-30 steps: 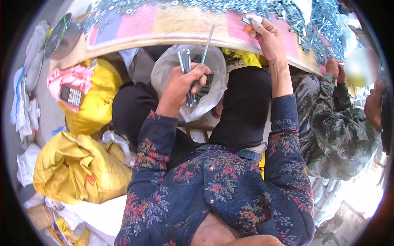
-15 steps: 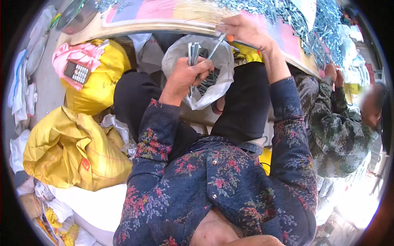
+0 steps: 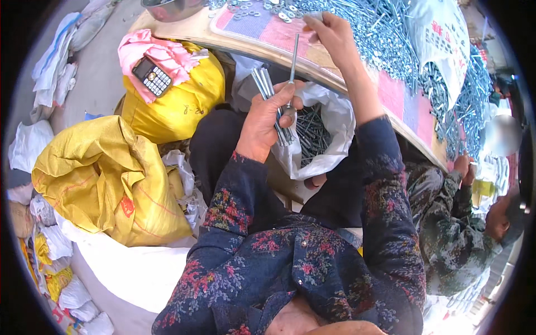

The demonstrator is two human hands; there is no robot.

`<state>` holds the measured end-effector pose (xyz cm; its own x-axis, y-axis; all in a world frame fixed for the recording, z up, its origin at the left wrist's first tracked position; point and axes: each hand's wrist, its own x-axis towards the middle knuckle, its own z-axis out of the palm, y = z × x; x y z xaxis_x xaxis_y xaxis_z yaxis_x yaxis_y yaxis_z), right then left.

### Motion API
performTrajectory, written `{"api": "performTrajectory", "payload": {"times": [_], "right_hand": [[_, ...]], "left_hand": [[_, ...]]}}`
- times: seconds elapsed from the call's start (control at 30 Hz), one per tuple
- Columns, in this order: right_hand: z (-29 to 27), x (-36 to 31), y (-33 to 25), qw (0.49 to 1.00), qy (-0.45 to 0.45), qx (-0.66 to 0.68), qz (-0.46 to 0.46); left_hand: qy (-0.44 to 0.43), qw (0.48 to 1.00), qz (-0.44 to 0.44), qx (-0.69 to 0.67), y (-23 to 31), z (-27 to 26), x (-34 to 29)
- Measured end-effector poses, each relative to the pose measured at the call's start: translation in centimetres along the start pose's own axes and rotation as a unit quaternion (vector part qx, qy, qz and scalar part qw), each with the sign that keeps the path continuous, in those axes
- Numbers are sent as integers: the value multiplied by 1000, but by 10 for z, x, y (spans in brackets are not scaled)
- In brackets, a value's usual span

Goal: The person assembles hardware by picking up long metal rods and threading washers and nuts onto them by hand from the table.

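My left hand (image 3: 265,123) is closed around a bundle of long silvery bolts (image 3: 261,82), above an open white sack (image 3: 338,131). Between its thumb and fingers one single bolt (image 3: 294,58) stands up, apart from the bundle. More bolts (image 3: 312,131) lie inside the sack. Over the table's front edge, my right hand (image 3: 338,42) has its fingers bent together close to the single bolt's upper end. Whatever is at those fingertips is too small and blurred to name. Flat washers (image 3: 287,11) are scattered on the table just beyond.
On the checked cloth (image 3: 251,25) of the table (image 3: 190,36) lies a large heap of metal fasteners (image 3: 371,33). A metal bowl (image 3: 170,8) stands far left. A phone (image 3: 152,77) rests on a yellow sack (image 3: 173,120). At right, a person in camouflage (image 3: 458,245) works at the table.
The view has shifted, so the table and sacks appear further right. My right hand has come off the single bolt's upper end, which now stands free in my left hand.
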<state>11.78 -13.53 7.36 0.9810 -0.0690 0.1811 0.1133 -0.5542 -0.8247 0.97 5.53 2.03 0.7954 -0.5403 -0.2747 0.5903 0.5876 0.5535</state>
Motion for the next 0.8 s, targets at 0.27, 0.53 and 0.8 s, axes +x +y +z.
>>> {"api": "performTrajectory", "payload": {"times": [0.27, 0.53, 0.8], "right_hand": [[55, 57, 44, 902, 164, -392, -78], [-1, 4, 42, 912, 146, -379, -58], [-35, -57, 12, 988, 92, -93, 81]], "left_hand": [[55, 998, 32, 14, 2, 5, 11], [36, 996, 13, 76, -3, 8, 9], [17, 991, 1, 133, -21, 19, 7]]}}
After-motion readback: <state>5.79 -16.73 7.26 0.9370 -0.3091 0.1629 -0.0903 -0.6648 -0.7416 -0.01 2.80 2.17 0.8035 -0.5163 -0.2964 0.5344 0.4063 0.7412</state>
